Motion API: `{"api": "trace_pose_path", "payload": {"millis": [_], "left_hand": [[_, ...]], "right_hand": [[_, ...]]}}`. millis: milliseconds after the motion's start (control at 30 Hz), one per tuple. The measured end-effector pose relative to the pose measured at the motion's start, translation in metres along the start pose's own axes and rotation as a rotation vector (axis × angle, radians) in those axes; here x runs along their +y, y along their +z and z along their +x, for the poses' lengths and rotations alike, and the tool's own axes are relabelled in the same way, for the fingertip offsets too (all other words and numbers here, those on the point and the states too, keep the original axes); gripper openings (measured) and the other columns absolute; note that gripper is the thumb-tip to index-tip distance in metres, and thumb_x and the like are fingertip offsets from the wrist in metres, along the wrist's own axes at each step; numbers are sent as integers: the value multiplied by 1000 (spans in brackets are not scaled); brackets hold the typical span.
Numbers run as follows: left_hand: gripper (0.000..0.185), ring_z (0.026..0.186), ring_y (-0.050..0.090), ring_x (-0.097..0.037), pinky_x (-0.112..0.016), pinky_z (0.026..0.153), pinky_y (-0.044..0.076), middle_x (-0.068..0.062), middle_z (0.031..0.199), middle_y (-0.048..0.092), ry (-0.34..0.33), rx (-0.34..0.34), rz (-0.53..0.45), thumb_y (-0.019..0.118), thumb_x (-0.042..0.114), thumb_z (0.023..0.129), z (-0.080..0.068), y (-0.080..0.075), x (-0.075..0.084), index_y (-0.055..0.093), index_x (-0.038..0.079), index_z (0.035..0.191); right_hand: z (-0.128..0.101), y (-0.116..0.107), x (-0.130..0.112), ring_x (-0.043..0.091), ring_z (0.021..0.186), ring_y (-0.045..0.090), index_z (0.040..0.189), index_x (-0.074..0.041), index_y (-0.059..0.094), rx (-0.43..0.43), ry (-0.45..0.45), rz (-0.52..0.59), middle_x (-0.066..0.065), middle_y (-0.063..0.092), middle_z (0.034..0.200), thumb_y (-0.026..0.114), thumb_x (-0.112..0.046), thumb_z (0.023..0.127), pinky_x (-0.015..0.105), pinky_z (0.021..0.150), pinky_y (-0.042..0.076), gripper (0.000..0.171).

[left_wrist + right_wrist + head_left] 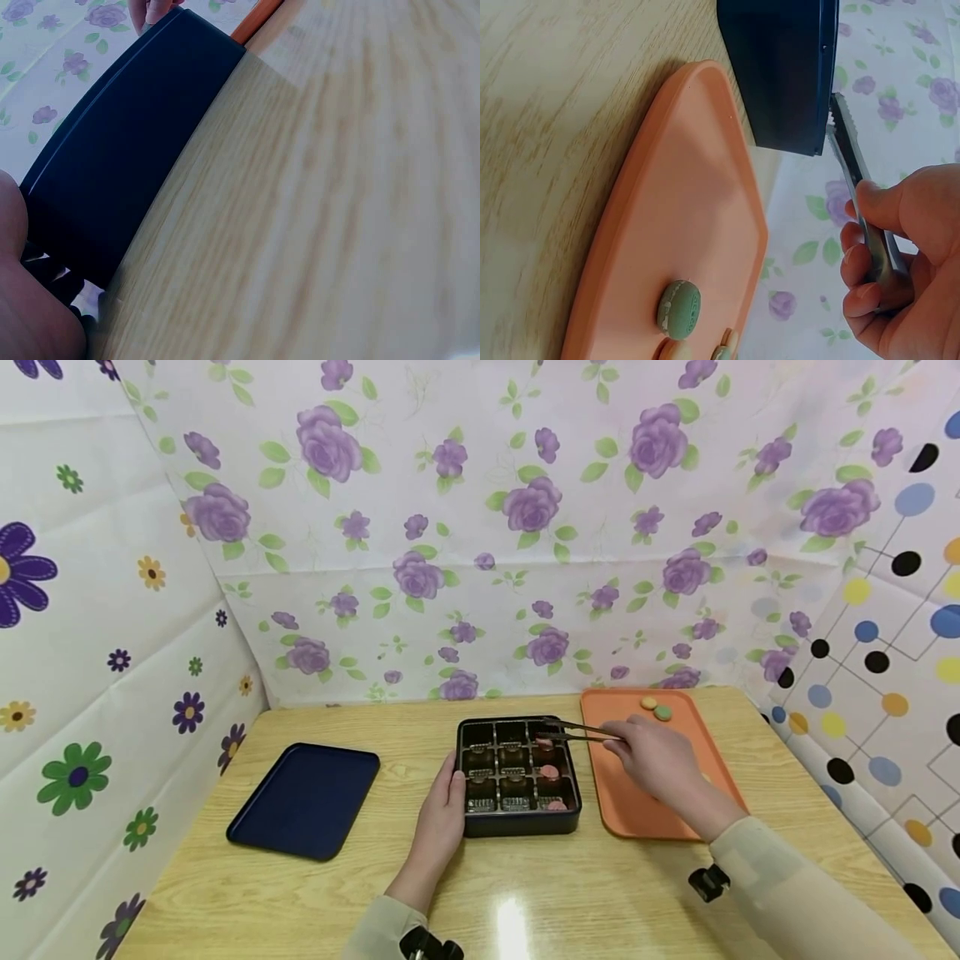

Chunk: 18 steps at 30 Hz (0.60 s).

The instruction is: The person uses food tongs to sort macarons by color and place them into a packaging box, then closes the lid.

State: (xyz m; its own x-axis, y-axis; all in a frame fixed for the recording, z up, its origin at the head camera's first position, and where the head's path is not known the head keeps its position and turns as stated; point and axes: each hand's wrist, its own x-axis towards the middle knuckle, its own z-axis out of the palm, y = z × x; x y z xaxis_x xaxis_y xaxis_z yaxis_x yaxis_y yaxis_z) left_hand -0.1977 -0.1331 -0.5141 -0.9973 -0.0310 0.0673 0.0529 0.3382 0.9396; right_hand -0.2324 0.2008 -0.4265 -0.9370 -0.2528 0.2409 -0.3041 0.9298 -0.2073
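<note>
A black box [522, 824] with a divided insert stands at the middle of the table. Pink macarons [550, 772] sit in its right-hand column. My left hand [441, 810] rests along the box's left side, fingers extended and thumb by the rim. With my right hand [660, 760] I grip metal tongs [859, 180], whose tips reach over the far right compartment. A pink piece [544, 743] shows there by the tips; whether they pinch it, I cannot tell. The right wrist view shows the tongs' toothed ends beside the box's top edge.
An orange tray [622, 814] lies right of the box, under my right forearm. It holds a green macaron [679, 310], a yellow one [648, 702] and others partly out of sight. A dark blue tray [303, 802] lies at left. Patterned cloth walls [480, 610] border the table.
</note>
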Motion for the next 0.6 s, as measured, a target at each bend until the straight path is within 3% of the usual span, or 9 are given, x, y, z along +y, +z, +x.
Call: {"api": "trace_pose_path", "payload": {"millis": [267,500,600], "left_hand": [[60,164,28,-41,-66,130,27,-11,180,29,-8,1,1,37,41,123,-1,-2,-3,27,18,178],[59,164,27,-40,-66,130,26,-10,180,28,-16,-3,-3,36,40,123,-1,-3,1,27,19,178],[59,164,27,-40,-65,131,26,-10,180,29,-17,-3,4,36,40,123,-1,-3,1,27,19,178]], "right_hand": [[-1,0,4,14,62,57,144,-11,74,13,23,32,13,75,116,69,-26,113,35,51,44,34],[-8,-9,16,18,69,64,141,-8,75,76,7,58,15,76,116,72,-23,111,37,52,47,33],[-13,-13,24,17,64,61,141,-9,75,99,12,46,16,74,114,73,-21,110,37,49,45,32]]}}
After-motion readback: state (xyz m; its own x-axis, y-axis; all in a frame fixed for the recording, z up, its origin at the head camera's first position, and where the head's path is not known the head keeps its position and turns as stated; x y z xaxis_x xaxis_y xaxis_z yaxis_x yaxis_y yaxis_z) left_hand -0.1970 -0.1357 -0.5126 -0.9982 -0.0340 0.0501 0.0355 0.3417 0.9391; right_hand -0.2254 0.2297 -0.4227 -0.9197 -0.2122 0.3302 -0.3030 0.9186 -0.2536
